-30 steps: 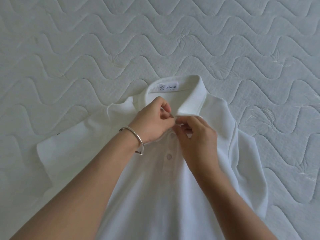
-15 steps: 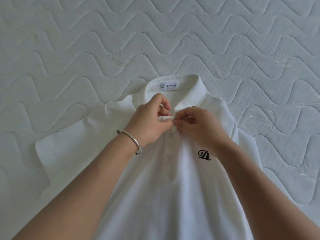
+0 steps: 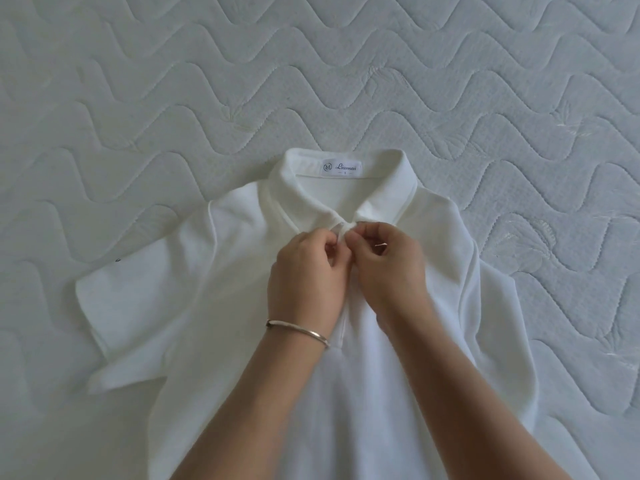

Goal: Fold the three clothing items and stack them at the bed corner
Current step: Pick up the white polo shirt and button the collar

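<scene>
My white polo shirt lies face up and flat on the quilted mattress, its collar at the far end with the label showing and one short sleeve spread out to my left. My left hand, a thin metal bangle on its wrist, and my right hand meet at the top of the placket just below the collar. Each has its fingers curled and pinches the fabric edge there, and what sits between my fingertips is hidden.
</scene>
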{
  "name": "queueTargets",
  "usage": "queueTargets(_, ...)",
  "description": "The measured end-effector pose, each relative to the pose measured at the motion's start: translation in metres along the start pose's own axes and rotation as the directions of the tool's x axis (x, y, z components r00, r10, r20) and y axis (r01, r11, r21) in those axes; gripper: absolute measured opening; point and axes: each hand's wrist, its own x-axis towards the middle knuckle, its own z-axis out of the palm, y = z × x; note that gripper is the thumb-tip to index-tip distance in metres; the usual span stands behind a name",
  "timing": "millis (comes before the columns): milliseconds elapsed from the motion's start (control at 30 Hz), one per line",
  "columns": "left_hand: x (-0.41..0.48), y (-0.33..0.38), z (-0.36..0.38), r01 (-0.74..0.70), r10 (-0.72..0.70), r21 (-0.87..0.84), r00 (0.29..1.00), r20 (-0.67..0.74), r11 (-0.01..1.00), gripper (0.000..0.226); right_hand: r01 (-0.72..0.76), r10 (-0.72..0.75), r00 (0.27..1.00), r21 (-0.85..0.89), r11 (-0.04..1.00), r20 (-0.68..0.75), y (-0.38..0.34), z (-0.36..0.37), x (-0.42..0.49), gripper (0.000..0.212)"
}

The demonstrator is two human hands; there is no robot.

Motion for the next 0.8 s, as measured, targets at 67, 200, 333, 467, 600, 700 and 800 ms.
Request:
queueTargets(67,0.002,0.001,0.002,0.037,-0.043,-0.097,0.997,-0.057,0.995,0.015,0.001,-0.002,0.999,-0.016,1.000,-0.041,0.002,0.006,-0.002,0.005)
queueTargets(200,0.009,-0.002,0.007,-0.016,0.007,-0.134,0.998,-0.063,0.991,0.009,0.048,-0.051,0.996,-0.041,0.998,-0.075,0.005,0.008,-0.003,0.005)
queueTargets(333,0.014,-0.009,0.009,-0.071,0.063,-0.097,0.994,-0.084,0.993,0.010,0.111,-0.116,0.993,-0.126,0.986,-0.033,0.005,0.009,0.003,0.007)
queueTargets(467,0.015,-0.010,0.010,0.027,-0.043,-0.143,0.993,-0.111,0.989,0.007,0.183,-0.179,0.983,-0.174,0.968,0.036,0.007,0.007,0.009,0.010)
queueTargets(600,0.022,-0.010,0.007,0.153,-0.160,-0.220,0.987,-0.017,0.963,0.008,0.249,-0.229,0.968,-0.244,0.937,0.105,0.010,0.004,0.017,0.007)
queueTargets(700,0.027,-0.013,0.007,0.191,-0.189,-0.237,0.982,0.033,0.953,0.007,0.281,-0.251,0.958,-0.282,0.917,0.140,0.010,0.005,0.023,0.009)
queueTargets(800,0.028,-0.014,0.011,0.142,-0.145,-0.195,0.989,-0.006,0.971,0.005,0.254,-0.242,0.967,-0.276,0.927,0.077,0.010,0.008,0.024,0.007)
